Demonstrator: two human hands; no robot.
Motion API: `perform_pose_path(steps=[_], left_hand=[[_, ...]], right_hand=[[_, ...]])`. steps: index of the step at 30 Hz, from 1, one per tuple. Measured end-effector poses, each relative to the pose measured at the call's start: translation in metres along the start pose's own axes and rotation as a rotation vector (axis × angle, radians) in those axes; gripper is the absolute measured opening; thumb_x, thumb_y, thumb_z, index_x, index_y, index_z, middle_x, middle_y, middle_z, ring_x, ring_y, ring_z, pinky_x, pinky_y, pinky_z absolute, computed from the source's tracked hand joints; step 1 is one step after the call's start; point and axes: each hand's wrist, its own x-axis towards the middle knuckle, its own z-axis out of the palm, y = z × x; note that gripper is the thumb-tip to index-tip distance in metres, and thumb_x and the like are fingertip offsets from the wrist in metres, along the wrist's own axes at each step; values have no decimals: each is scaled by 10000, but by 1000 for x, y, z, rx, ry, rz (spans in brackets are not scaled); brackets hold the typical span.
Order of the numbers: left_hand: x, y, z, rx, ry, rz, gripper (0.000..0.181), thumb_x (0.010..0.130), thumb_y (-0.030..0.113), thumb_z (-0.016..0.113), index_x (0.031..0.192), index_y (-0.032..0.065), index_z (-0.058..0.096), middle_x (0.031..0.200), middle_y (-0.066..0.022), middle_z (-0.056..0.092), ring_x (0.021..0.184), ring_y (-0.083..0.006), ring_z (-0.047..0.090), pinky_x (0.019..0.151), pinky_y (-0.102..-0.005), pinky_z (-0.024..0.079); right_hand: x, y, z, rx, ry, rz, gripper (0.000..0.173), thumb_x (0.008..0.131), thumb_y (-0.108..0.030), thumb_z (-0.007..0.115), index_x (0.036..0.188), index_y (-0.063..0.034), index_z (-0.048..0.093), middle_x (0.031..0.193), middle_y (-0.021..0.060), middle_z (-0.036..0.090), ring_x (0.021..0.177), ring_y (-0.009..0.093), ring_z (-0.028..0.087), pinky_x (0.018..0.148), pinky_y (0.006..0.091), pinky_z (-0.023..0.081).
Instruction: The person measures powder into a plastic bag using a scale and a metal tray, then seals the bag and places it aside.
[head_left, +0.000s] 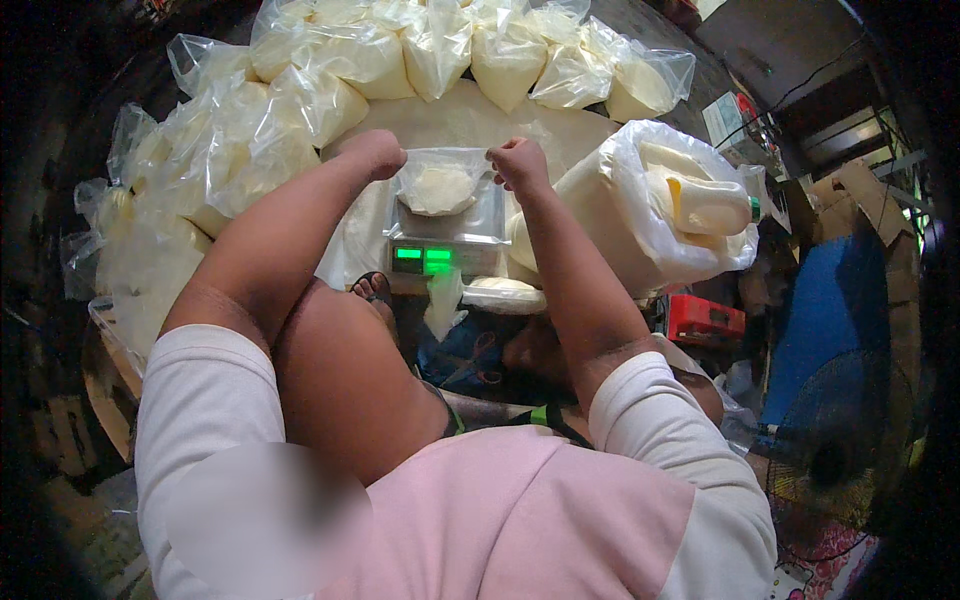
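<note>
A clear plastic bag (438, 187) with a cream-coloured powder in its bottom rests on the metal pan of a digital scale (491, 214), whose displays glow green. The bag's upper edge is stretched between my two hands. My left hand (379, 155) is closed on one corner, and my right hand (519, 163) pinches the opposite corner. To the right leans a large white sack (607, 195) of the same powder, with a cut plastic jug (709, 204) used as a scoop shape lying in its mouth. Below the scale sits a transparent container (504, 297) with pale contents.
Several filled clear bags (367, 60) of powder curve around the back and left. Scissors (480, 364) lie on something dark below the scale. A red box-like object (705, 319) and a blue panel (810, 315) stand to the right, with a fan (829, 457) nearer me.
</note>
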Motion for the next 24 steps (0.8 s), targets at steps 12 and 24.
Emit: perform_pose_path(steps=[12, 24], left_hand=[[-13, 18, -36, -149, -312, -169, 477, 909, 398, 525, 1000, -30, 717, 1045, -221, 718, 907, -335, 720, 824, -477, 566], [-65, 36, -40, -77, -1075, 130, 609, 856, 551, 734, 1261, 102, 664, 1262, -109, 677, 1131, -288, 651, 950, -469, 530]], right_hand=[[-155, 112, 66, -580, -363, -240, 240, 871, -279, 647, 1056, -175, 758, 1220, 181, 665, 1126, 416, 626, 953, 470, 506], [-151, 77, 61, -627, -411, -672, 144, 782, -205, 711, 896, -238, 792, 1318, 40, 630, 1323, 330, 467, 1143, 568, 264]])
